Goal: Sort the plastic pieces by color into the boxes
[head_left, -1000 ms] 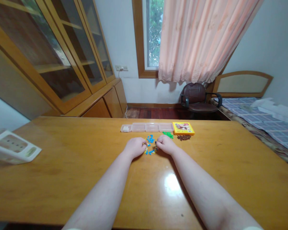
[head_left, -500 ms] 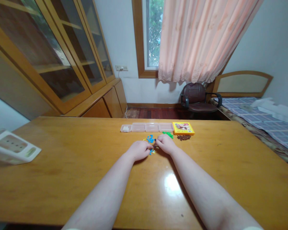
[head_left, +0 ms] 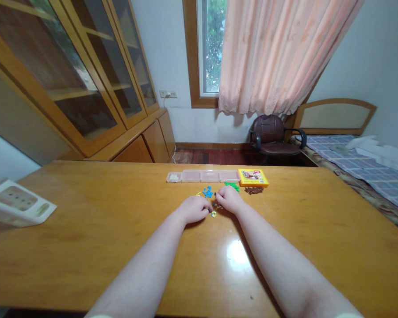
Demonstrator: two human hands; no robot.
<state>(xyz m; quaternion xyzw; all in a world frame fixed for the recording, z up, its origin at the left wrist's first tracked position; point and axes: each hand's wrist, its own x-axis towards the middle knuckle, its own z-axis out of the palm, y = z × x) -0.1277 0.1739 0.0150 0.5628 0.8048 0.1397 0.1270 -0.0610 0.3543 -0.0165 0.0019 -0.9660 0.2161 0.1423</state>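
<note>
At the centre of the table, the left hand and right hand rest with fingers curled, fingertips nearly meeting; whether either pinches a piece cannot be told. A yellow-blue piece lies just beside the left fingertips. Blue pieces lie just beyond the hands, green pieces and brown pieces further right. A clear compartment box and yellow box stand behind.

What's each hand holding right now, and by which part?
Cannot tell. The left hand and right hand rest curled on the table among small coloured pieces; the fingers hide any hold.
</note>
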